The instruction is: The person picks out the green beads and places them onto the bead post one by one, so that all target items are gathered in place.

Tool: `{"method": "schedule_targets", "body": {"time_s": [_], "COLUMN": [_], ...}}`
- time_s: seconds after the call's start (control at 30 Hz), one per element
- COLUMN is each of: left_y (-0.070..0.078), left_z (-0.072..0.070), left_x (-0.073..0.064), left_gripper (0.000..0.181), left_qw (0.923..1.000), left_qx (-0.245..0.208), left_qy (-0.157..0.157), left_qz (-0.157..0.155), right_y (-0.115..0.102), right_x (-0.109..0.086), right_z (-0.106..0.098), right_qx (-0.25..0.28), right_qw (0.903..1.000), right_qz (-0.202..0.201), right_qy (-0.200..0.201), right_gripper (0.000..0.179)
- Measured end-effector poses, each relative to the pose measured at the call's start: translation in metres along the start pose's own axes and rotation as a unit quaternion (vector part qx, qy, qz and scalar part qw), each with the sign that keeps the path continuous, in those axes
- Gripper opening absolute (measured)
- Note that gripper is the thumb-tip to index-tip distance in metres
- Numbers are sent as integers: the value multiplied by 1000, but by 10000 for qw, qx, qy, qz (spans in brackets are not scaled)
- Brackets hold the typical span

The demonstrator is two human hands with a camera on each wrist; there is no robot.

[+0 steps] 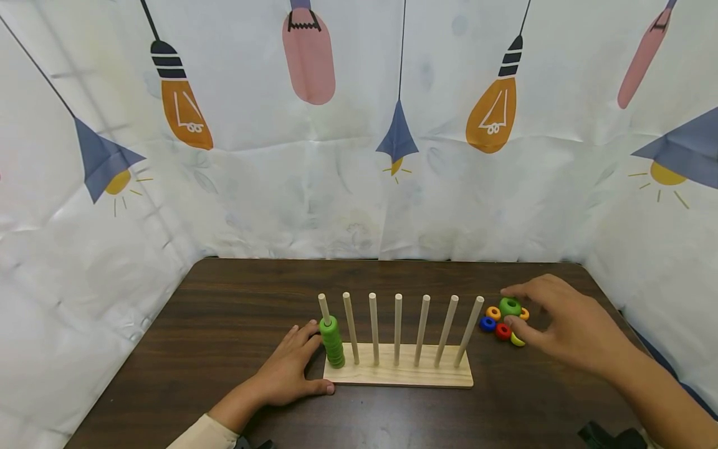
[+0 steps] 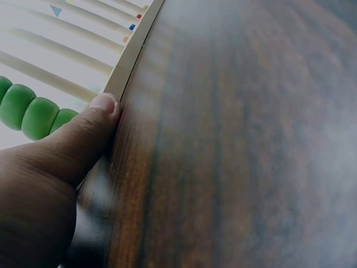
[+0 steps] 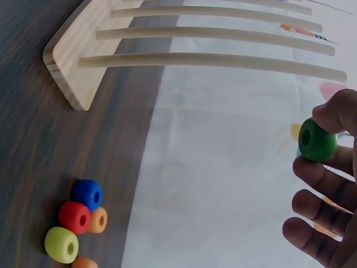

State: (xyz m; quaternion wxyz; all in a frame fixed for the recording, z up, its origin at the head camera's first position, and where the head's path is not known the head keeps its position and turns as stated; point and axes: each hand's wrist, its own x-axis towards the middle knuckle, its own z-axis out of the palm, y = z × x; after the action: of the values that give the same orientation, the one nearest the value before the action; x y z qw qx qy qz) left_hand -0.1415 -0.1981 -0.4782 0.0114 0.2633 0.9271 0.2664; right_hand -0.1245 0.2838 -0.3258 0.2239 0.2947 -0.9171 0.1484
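A wooden peg rack (image 1: 398, 373) stands on the table, its upright pegs in a row. Several green beads (image 1: 332, 342) are stacked on its leftmost peg; the other pegs are bare. My left hand (image 1: 288, 368) holds the rack's left end, thumb against the front edge and fingers by the stack; in the left wrist view only the thumb (image 2: 92, 125) side shows. To the right of the rack, my right hand (image 1: 572, 321) pinches one green bead (image 3: 317, 139) between thumb and finger, raised over the loose beads. Its other fingers are spread apart in the right wrist view.
Below the right hand lie a blue bead (image 1: 487, 323), a red bead (image 1: 503, 331), a yellow bead (image 1: 518, 340) and two orange beads, one (image 1: 493, 313) at the left. A lamp-printed cloth (image 1: 348, 187) hangs behind the dark wooden table (image 1: 258, 293).
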Motion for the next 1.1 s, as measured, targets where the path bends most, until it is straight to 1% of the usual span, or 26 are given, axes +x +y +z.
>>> {"method": "schedule_targets", "body": {"time_s": [0.07,0.2,0.3,0.4,0.57,0.67,0.8,0.93,1.1], "left_y": [-2,-1,1,1,3,2,-2,-4,0], "left_z": [2,1,0,0,-2,-2,1,3,0], "left_x": [0,-1,-1,-1,-1,0,0,0,0], "left_gripper": [83,82,81,82,83,84,84,83,82], "left_qw": [9999,9998,9997,9999,9998,9998,9997,9995,9994], "left_qx": [-47,-14,0,16,108,128,94,83,174], "left_qy": [98,124,140,103,52,45,111,189,140], "left_qz": [62,167,179,128,149,159,174,234,276], "right_y": [-2,-5,-7,-10,-13,-15,-17,-19,-22], "right_x": [2,5,9,13,18,22,27,32,36], "right_z": [-2,-6,-10,-13,-16,-18,-19,-20,-21], "right_qx": [6,36,36,51,81,72,99,161,260], "right_qw": [10000,9999,9997,9994,9991,9987,9974,9963,9960], "right_qz": [-30,-149,-238,-310,-380,-459,-634,-749,-781], "right_qy": [22,48,77,111,141,201,324,392,339], "right_gripper": [49,49,47,45,44,43,34,46,44]}}
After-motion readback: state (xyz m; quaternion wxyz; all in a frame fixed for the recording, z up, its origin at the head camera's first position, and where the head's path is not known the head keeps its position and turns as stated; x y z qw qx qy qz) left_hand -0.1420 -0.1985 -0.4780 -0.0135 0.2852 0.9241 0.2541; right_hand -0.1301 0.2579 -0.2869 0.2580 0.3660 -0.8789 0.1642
